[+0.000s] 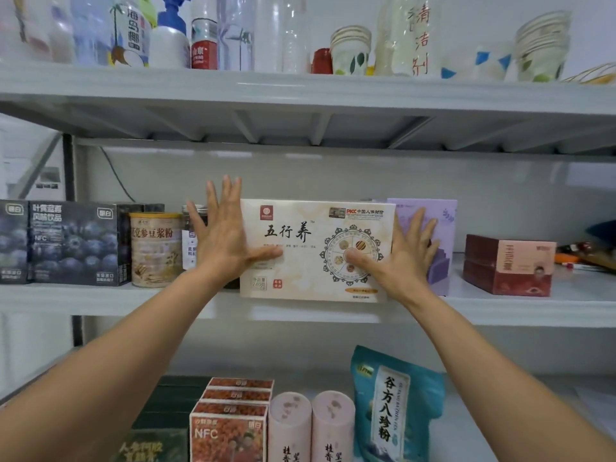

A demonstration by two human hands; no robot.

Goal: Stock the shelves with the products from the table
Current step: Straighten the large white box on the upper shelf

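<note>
Head cam: the cream box (300,215) stands upright at the front edge of the middle shelf (100,299), between a dark jar (192,225) and a purple box (445,215). The left hand (221,235) sits at its left edge and the right hand (405,251) at its right edge. Both have fingers straight and spread wide, with just the thumbs pressing flat on the front face, nothing curled round it. A tan can (155,250) and blueberry boxes (76,243) sit further left.
</note>
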